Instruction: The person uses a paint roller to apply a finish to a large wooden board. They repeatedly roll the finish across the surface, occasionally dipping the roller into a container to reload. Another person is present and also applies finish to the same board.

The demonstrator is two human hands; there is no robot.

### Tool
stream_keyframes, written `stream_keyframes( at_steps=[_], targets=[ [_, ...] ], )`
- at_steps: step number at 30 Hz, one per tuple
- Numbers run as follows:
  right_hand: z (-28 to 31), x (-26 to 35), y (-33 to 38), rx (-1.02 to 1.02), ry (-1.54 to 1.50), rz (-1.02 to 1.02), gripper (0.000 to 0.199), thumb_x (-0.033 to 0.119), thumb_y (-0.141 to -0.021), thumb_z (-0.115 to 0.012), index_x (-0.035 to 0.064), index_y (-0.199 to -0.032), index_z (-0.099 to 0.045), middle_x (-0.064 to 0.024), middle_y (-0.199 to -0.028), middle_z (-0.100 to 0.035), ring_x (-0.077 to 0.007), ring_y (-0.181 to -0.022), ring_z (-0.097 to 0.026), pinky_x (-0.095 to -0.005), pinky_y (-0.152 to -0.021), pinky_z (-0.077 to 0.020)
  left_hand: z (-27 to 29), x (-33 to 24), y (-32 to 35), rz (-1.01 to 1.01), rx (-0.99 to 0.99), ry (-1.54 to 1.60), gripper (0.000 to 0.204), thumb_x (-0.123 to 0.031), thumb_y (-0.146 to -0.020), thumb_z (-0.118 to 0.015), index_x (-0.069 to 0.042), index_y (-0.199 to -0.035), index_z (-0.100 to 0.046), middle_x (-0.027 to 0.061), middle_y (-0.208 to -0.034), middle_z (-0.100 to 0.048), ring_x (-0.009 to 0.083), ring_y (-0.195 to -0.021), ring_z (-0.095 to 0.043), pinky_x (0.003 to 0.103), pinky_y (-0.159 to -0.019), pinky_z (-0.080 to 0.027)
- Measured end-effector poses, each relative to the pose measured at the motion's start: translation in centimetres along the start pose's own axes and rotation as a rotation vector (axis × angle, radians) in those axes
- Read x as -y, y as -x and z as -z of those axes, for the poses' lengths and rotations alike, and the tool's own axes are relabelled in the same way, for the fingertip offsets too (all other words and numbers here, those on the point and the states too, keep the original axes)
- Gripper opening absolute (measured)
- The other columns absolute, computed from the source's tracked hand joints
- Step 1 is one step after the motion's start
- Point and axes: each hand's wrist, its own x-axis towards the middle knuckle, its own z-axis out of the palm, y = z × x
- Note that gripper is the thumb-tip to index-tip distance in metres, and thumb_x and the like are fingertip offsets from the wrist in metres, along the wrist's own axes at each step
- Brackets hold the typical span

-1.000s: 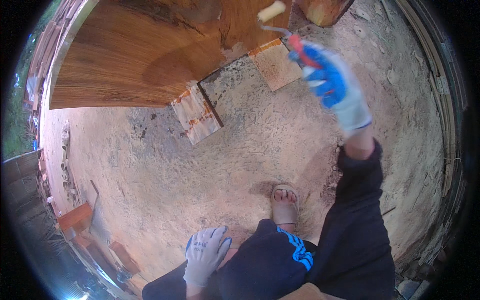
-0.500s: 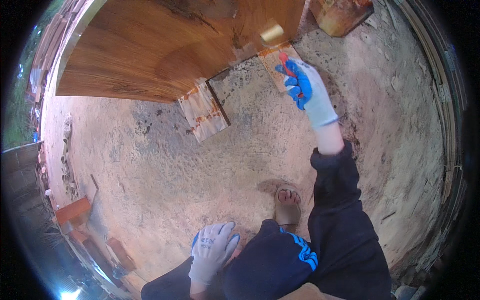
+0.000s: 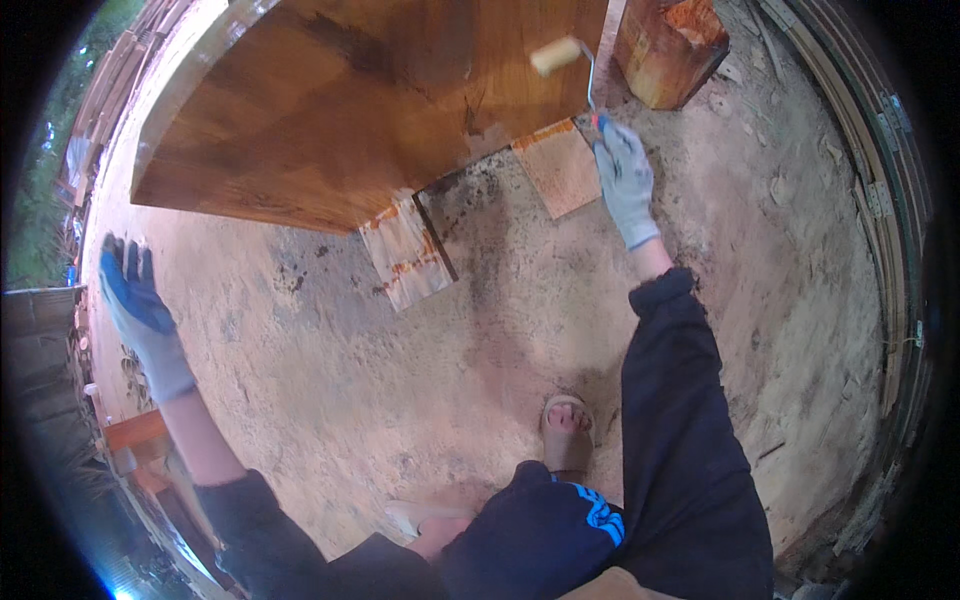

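My right hand (image 3: 626, 180), in a white glove with blue coating, is closed around the red handle of a small paint roller (image 3: 556, 56). Its pale yellow sleeve sits on a bent wire frame over the right part of a large brown wooden slab (image 3: 330, 125); whether it touches the wood I cannot tell. Far to the left, my gloved left hand (image 3: 140, 310) reaches out with fingers stretched and nothing in it, near the slab's left end. Two stained, pale flat pieces, one on the left (image 3: 405, 262) and one on the right (image 3: 556, 172), lie by the slab's lower edge.
A reddish-brown wooden block (image 3: 670, 50) stands at the upper right. Long boards (image 3: 893, 230) line the right rim. At the lower left lies a reddish board (image 3: 137, 430). My sandalled foot (image 3: 567, 430) is on the rough, dusty floor (image 3: 400, 380).
My left hand has risen from beside my knee out to the far left, fingers extended. My right hand has shifted slightly right and down, with the roller still in it.
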Motion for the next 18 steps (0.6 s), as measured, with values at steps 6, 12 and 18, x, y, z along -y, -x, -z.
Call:
stream_keyframes(
  at_steps=[6, 12, 18],
  targets=[
    [0.3, 0.0, 0.3, -0.04, 0.068, -0.081, 0.038, 0.016, -0.088, -0.061, 0.02, -0.125, -0.059, -0.0083, -0.109, -0.06, -0.0269, -0.093, -0.062, -0.0366, -0.076, -0.0508, -0.8, -0.6, -6.5, -0.013, -0.02, 0.01, 0.054, -0.038, -0.1, -0.04, 0.002, -0.136, -0.037, 0.0168, -0.139, -0.04, 0.0278, -0.129, -0.04, 0.042, -0.109, -0.033],
    [0.1, 2.8, 0.6, 0.216, 0.155, -0.373, 0.037, 0.014, -0.087, -0.06, 0.0189, -0.124, -0.059, -0.0073, -0.107, -0.058, -0.0268, -0.092, -0.062, -0.0376, -0.076, -0.0504, -0.9, 0.1, -5.7, 0.001, 0.08, -0.312, 0.059, -0.047, -0.1, -0.032, -0.004, -0.139, -0.04, 0.0126, -0.141, -0.043, 0.0247, -0.13, -0.04, 0.039, -0.108, -0.031],
    [-1.2, 1.9, 1.4, -0.136, -0.082, -0.179, 0.039, 0.019, -0.089, -0.059, 0.0209, -0.128, -0.057, -0.0083, -0.105, -0.058, -0.0258, -0.094, -0.061, -0.0362, -0.077, -0.0496, -0.6, 0.2, -5.6, -0.012, 0.31, -0.403, 0.058, -0.047, -0.1, -0.032, -0.006, -0.139, -0.041, 0.0118, -0.14, -0.044, 0.0253, -0.129, -0.041, 0.038, -0.106, -0.033]
  ],
)
